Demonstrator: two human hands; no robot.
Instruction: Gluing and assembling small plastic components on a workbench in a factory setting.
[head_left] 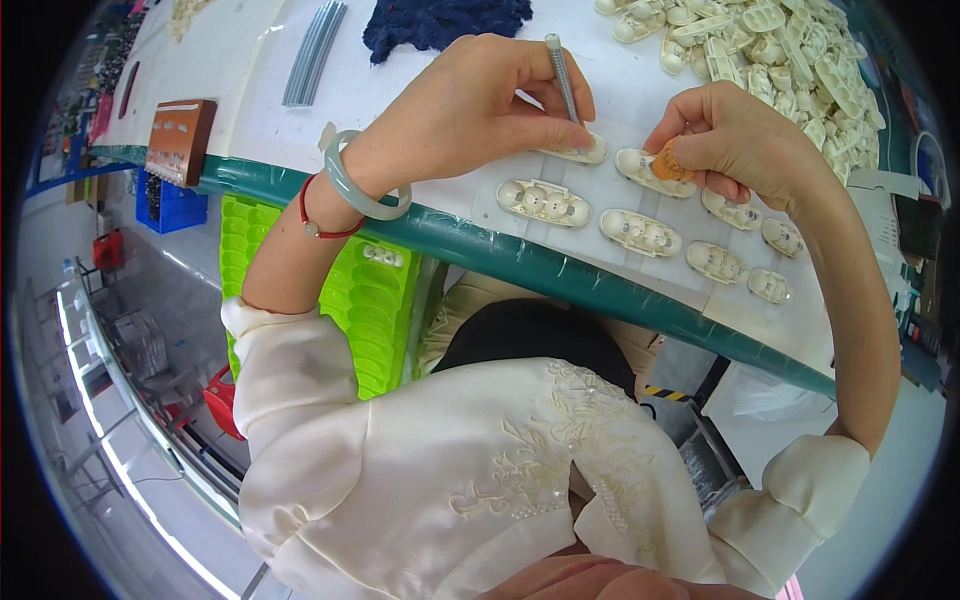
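White-topped bench spans the upper view, its green near edge running past the person's lap. Small cream shells lie in two rows along that edge, toward the bench's right end. At the left of the back row, the left hand has its thumb and fingers pinched round a grey rod, which stands nearly upright over the first shell; the fingers hide whether they meet. The right hand is closed on an orange sponge against the next shell. A slack pinch could let the rod tip or skid, and a hard push with the sponge might twist the shell out of line. Both wrists hang above the bench, so a low sweep could knock the front row toward the near edge and over it. A heap of shells crowds the far right corner, just behind the right hand, and could slide if bumped. Along the far side lie a blue cloth and a bundle of rods; a brown box sits on the near edge at the left, clear of both hands. Below, a lime tray stands beside the lap.
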